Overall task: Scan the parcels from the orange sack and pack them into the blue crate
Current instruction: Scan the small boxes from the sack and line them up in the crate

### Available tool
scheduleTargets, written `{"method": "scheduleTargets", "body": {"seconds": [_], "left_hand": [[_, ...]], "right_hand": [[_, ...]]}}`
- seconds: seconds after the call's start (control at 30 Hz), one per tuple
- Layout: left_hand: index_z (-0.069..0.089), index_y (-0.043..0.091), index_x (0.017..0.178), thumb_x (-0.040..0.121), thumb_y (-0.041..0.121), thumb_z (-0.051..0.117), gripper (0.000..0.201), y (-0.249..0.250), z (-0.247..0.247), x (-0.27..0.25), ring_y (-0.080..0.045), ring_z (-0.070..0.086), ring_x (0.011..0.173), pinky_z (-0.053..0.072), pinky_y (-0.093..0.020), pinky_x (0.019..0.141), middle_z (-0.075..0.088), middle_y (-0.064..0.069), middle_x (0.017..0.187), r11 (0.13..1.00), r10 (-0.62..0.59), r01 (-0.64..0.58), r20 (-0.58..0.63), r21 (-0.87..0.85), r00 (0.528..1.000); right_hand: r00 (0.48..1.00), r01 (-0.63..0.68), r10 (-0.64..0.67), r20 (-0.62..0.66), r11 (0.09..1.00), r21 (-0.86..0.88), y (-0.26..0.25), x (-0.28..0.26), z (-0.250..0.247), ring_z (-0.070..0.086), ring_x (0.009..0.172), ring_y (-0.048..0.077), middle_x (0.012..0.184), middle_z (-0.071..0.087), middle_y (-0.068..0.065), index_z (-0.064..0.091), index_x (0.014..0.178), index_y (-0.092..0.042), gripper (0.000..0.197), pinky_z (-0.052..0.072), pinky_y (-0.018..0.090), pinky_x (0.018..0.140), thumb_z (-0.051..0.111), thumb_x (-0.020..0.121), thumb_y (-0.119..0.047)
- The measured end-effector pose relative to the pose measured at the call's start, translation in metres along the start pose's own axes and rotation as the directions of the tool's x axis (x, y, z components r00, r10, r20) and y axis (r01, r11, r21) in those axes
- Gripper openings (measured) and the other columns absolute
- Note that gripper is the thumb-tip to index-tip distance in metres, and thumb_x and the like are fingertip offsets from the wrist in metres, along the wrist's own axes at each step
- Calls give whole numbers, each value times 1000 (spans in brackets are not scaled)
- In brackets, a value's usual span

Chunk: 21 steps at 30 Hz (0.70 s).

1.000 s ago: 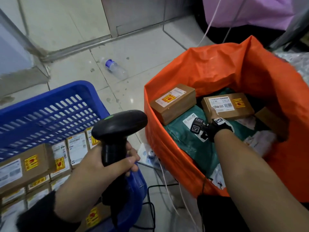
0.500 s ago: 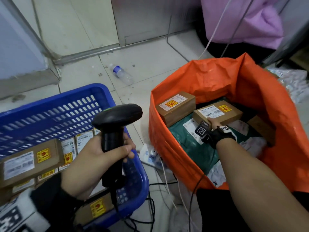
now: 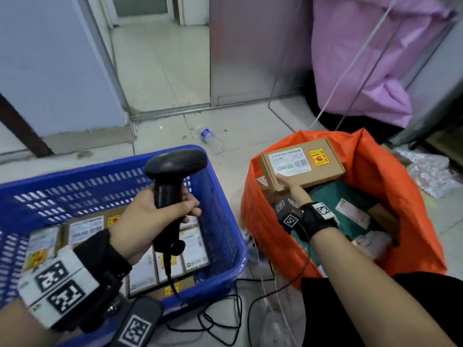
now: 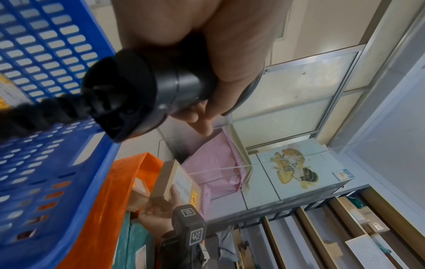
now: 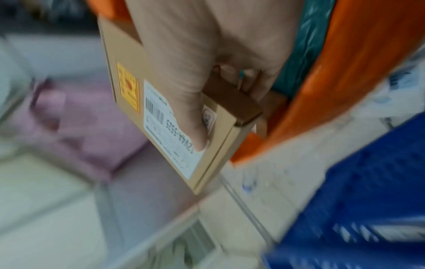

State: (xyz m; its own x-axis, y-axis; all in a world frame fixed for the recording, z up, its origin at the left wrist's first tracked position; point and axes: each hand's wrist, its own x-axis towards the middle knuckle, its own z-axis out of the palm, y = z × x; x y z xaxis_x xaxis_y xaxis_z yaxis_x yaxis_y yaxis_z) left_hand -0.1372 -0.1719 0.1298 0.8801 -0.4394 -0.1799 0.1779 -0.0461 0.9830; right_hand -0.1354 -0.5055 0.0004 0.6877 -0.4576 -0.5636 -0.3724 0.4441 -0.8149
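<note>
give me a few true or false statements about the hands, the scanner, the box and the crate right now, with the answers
1. The left hand grips the black scanner. True.
2. The right hand holds a green mailer. False: it holds a cardboard box above the orange sack.
3. The box's label faces up. True.
4. The blue crate holds no parcels. False: labelled boxes lie inside.
5. The water bottle lies in the sack. False: it lies on the floor.
</note>
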Motion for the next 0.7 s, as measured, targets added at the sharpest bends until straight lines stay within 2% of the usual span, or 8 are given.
{"method": "scheduleTargets", "body": {"seconds": [0.07, 0.1, 0.17, 0.33, 0.47, 0.53, 0.6, 0.7], "left_hand": [[55, -6, 100, 86, -7, 59, 15, 4, -13, -11, -16, 71, 77, 55, -19, 64, 69, -12, 83, 1000, 24, -24, -38, -13, 999], [55, -4, 99, 86, -7, 59, 14, 5, -20, -17, -17, 72, 81, 56, -20, 66, 71, -9, 82, 999, 26, -28, -63, -33, 998], [57, 1, 93, 86, -7, 60, 11, 7, -35, -28, -22, 73, 89, 58, -23, 72, 72, -9, 84, 998, 31, -36, -109, -48, 994], [59, 6, 92, 87, -4, 61, 11, -2, -81, -51, -26, 70, 100, 55, -38, 88, 71, -16, 98, 995, 30, -52, -264, -79, 964], [63, 1, 99, 88, 0, 62, 11, -19, -121, -63, -18, 67, 96, 54, -36, 82, 72, -9, 104, 998, 31, -50, -377, -42, 926], [65, 0, 106, 88, 4, 65, 19, -31, -141, -65, -15, 66, 95, 52, -41, 88, 73, -2, 102, 999, 33, -41, -441, -7, 897], [68, 8, 108, 86, 8, 69, 23, -43, -157, -66, -16, 66, 102, 49, -44, 98, 72, 0, 108, 999, 40, -31, -493, 26, 869], [67, 14, 114, 83, 7, 71, 32, -58, -172, -63, -16, 64, 110, 48, -44, 100, 70, 2, 116, 999, 34, -23, -534, 27, 845]], "right_hand": [[995, 43, -43, 85, 999, 8, -4, -28, 41, 72, 70, 24, 90, 71, 11, 64, 117, -7, 39, 51, 22, 47, 68, 88, -32], [989, 42, -42, 139, 999, 2, -2, -40, 63, 68, 56, 19, 81, 71, 8, 66, 113, -6, 39, 49, 20, 44, 70, 87, -34], [974, 26, -23, 228, 1000, -11, 7, -58, 104, 62, 49, 13, 75, 70, 4, 68, 108, -11, 37, 47, 19, 42, 73, 84, -38], [901, 93, 2, 434, 976, -196, 43, -99, 209, 58, 61, 8, 82, 67, -1, 63, 107, -16, 38, 49, 19, 52, 71, 83, -44], [812, -4, 132, 569, 976, -220, 89, -119, 270, 61, 78, 12, 98, 69, 3, 66, 115, -15, 72, 49, 22, 63, 88, 57, -54], [770, -64, 199, 606, 970, -236, 108, -126, 289, 62, 80, 13, 100, 69, 5, 66, 114, -16, 63, 51, 24, 66, 86, 64, -48], [752, -137, 244, 612, 966, -218, 122, -138, 302, 60, 77, 13, 93, 66, 4, 64, 111, -16, 46, 51, 23, 62, 82, 74, -35], [708, -282, 314, 632, 947, -155, 141, -150, 311, 61, 76, 13, 86, 67, 4, 66, 99, -13, 24, 52, 20, 63, 77, 80, -23]]}}
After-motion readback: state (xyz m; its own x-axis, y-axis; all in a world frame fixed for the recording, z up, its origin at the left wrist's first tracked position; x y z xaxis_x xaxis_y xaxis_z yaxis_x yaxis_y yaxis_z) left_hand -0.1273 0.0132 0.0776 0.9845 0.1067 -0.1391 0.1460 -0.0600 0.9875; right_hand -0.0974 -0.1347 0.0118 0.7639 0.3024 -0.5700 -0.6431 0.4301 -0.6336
